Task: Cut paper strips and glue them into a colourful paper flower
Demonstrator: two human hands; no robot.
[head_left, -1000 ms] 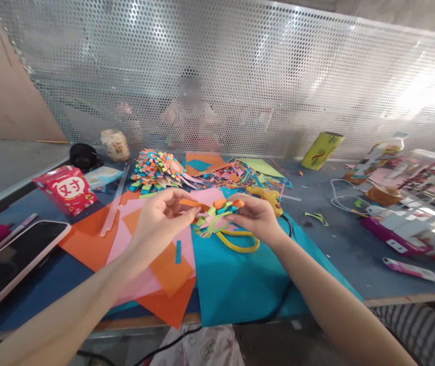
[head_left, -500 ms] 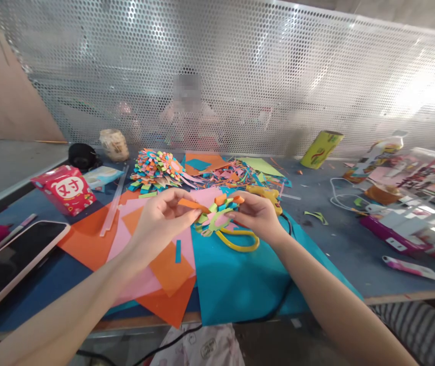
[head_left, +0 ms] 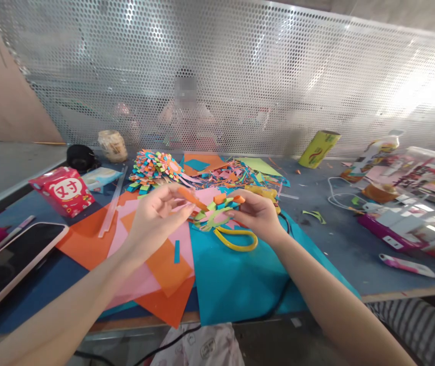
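Note:
My left hand point(head_left: 160, 206) pinches an orange paper strip point(head_left: 193, 198) between thumb and fingers, its lower end at the edge of a paper flower point(head_left: 217, 217). The flower has a pink and light green middle with curled green, blue and orange strips round it. My right hand point(head_left: 257, 211) grips its right side, thumb in front; the other fingers are partly hidden behind it. Just below, the yellow loop handle point(head_left: 236, 248) of what looks like scissors lies on a blue sheet point(head_left: 240, 290). A yellow glue gun point(head_left: 265, 193) shows partly behind my right hand.
Finished-looking paper flowers point(head_left: 152, 168) and paper scraps point(head_left: 228, 173) lie at the back. Orange and pink sheets point(head_left: 164, 310) spread at left, near a phone point(head_left: 15, 269) and red packet point(head_left: 64, 190). A yellow tube point(head_left: 319, 149), bottle point(head_left: 373, 155) and cutter point(head_left: 407, 265) are at right.
The orange strip has tipped more steeply, its upper end raised. My left hand has shifted slightly left and up. My right hand still holds the flower, which now appears flatter.

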